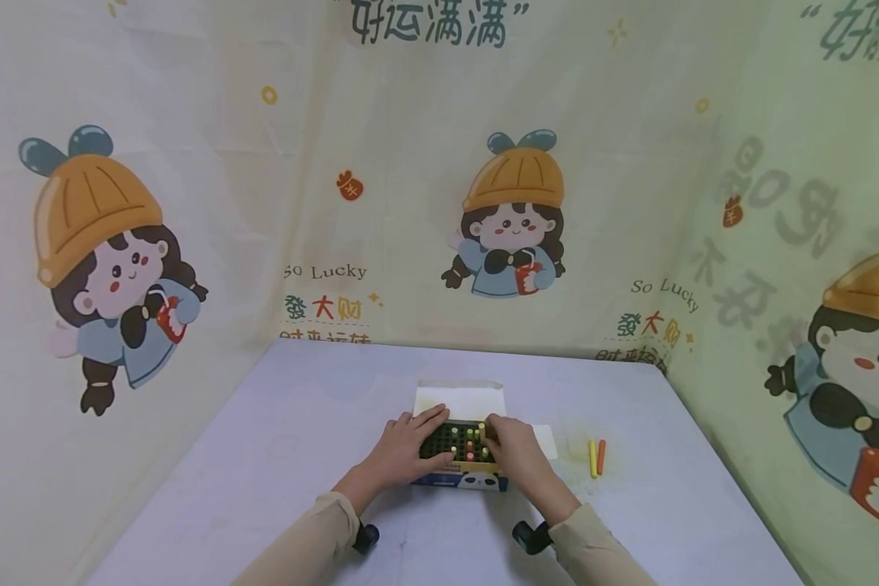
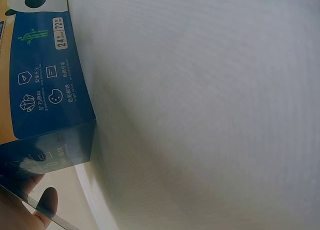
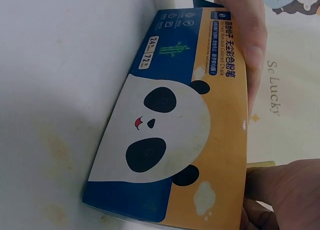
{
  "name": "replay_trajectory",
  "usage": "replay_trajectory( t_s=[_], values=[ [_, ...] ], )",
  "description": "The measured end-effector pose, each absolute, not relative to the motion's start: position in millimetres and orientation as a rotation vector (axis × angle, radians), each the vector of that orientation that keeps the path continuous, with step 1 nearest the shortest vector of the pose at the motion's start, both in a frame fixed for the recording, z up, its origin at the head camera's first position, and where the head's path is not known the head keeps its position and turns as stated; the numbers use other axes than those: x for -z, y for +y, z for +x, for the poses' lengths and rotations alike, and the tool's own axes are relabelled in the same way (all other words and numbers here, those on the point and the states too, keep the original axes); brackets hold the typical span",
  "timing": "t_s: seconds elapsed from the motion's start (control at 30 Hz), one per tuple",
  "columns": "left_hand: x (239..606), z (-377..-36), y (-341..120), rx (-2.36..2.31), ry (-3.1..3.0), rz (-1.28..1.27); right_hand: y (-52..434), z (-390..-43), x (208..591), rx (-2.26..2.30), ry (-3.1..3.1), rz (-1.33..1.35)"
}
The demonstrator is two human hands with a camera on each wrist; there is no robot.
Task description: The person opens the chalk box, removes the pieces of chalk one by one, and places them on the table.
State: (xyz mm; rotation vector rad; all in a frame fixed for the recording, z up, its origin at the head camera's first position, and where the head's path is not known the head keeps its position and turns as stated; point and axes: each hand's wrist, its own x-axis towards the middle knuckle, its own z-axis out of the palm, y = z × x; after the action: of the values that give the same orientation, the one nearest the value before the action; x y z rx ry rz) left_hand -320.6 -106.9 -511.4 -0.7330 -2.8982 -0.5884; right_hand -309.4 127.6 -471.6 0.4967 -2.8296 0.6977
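Note:
A blue and yellow box of coloured chalk [image 1: 447,478] with a panda on its front stands open on the table. Inside, a dark holder [image 1: 430,447] has many holes, with several chalk sticks upright toward its right side. My left hand [image 1: 399,452] grips the box at its left end, thumb along the front edge and fingers toward the back. At the right end, my right hand [image 1: 518,454] pinches a yellow chalk stick [image 1: 482,430] over the holder; its lower end is hard to make out. The right wrist view shows the box front [image 3: 165,125] up close.
A yellow chalk stick [image 1: 592,459] and an orange one [image 1: 601,457] lie side by side right of the box. Behind it the white lid flap [image 1: 460,397] stands raised. Printed curtains [image 1: 410,122] surround the white table [image 1: 278,423].

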Motion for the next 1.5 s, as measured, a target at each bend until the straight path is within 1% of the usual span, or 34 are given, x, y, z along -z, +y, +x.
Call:
replay_trajectory(
  t_s=[0.17, 0.57, 1.1, 1.5],
  values=[
    [511.6, -319.7, -106.7, 0.590, -2.905, -0.719, 127.2, -308.7, 470.7, -0.707, -2.825, 0.516],
    [511.1, -320.6, -106.5, 0.580, -2.904, -0.713, 126.1, -304.5, 468.0, -0.790, -2.770, 0.467],
    [512.9, -322.3, -107.2, 0.581, -2.897, -0.717, 126.9, -307.9, 471.3, -0.821, -2.779, 0.462],
    [513.7, -322.4, -106.9, 0.571, -2.892, -0.719, 131.5, -309.4, 473.8, -0.886, -2.766, 0.361]
  ],
)
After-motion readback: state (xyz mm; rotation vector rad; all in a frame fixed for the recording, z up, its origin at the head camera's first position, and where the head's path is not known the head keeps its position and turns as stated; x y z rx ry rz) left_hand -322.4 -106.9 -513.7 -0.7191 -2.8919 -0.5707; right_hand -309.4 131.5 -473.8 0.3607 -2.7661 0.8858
